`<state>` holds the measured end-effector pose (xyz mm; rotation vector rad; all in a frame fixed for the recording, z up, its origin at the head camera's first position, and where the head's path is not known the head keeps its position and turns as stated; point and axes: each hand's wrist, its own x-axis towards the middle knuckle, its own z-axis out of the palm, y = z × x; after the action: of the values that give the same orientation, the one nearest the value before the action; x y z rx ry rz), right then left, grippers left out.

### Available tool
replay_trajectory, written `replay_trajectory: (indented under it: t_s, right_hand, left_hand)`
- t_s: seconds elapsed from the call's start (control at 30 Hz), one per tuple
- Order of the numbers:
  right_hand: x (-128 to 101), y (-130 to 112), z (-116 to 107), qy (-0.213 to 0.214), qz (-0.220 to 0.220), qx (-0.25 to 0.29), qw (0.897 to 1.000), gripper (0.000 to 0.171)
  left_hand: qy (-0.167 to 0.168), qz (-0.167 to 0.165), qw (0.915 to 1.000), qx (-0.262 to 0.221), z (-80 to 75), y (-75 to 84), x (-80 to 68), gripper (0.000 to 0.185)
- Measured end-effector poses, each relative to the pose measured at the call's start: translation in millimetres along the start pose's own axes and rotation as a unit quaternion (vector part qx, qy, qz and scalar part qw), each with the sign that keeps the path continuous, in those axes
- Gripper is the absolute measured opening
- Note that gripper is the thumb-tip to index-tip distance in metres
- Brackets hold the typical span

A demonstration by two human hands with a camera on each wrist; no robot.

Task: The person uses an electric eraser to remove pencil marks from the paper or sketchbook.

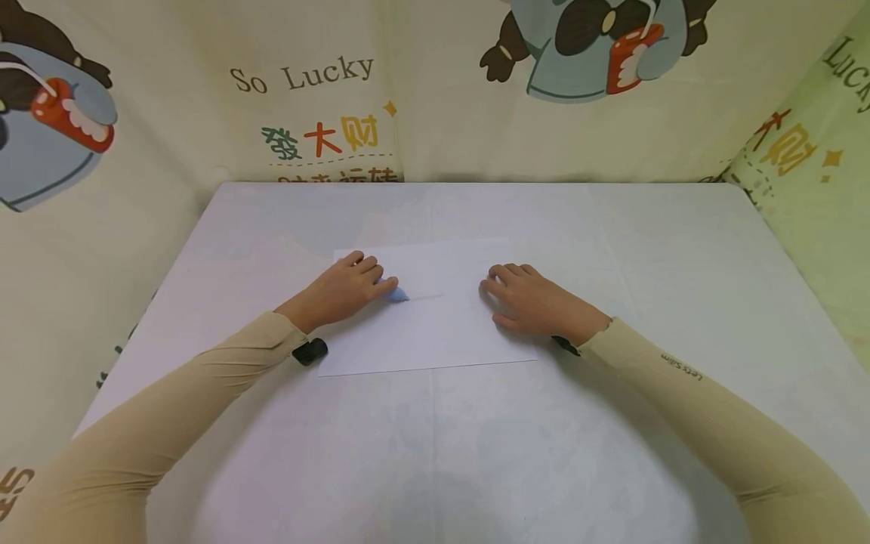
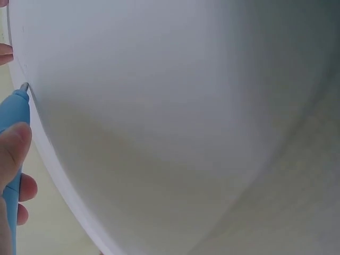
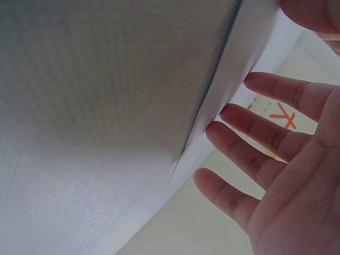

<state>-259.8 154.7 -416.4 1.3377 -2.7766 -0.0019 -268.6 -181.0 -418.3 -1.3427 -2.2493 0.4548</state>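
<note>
A white sheet of paper [image 1: 442, 317] lies flat in the middle of the white table [image 1: 612, 453]. My left hand [image 1: 343, 287] grips a light blue pen [image 1: 396, 294] with its tip on the sheet, at the end of a faint line. In the left wrist view the blue pen [image 2: 13, 114] touches the paper [image 2: 159, 106] with my thumb across its barrel. My right hand [image 1: 526, 298] rests flat on the right part of the sheet, fingers straight. The right wrist view shows those fingers [image 3: 255, 159] spread over the paper edge [image 3: 223, 101].
Printed cream cloth [image 1: 306, 98] with cartoon figures and lettering hangs behind and to both sides of the table. A small black wrist device [image 1: 310, 351] sits at my left cuff. Bare tabletop surrounds the sheet.
</note>
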Motion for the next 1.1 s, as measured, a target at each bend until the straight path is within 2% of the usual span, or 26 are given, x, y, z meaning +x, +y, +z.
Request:
replay_trajectory:
  t_s: [0.17, 0.33, 0.8, 1.1]
  right_hand:
    - [0.3, 0.1, 0.6, 0.001, 0.0, 0.0, 1.0, 0.041]
    - [0.1, 0.8, 2.4, 0.006, -0.001, 0.0, 1.0, 0.04]
    - [1.1, 0.0, 1.5, 0.001, 0.001, 0.001, 1.0, 0.041]
    - [-1.4, 1.2, 2.0, 0.014, -0.007, -0.001, 1.0, 0.041]
  left_hand:
    - [-0.002, -0.004, 1.0, 0.002, -0.9, -0.2, -0.2, 0.026]
    - [-0.011, 0.006, 0.9999, -0.007, -1.3, -0.5, -0.1, 0.029]
    - [0.012, -0.005, 0.9999, 0.004, 1.3, -1.2, -1.7, 0.025]
    - [-0.01, 0.003, 0.9999, 0.002, -1.5, -0.2, 0.7, 0.026]
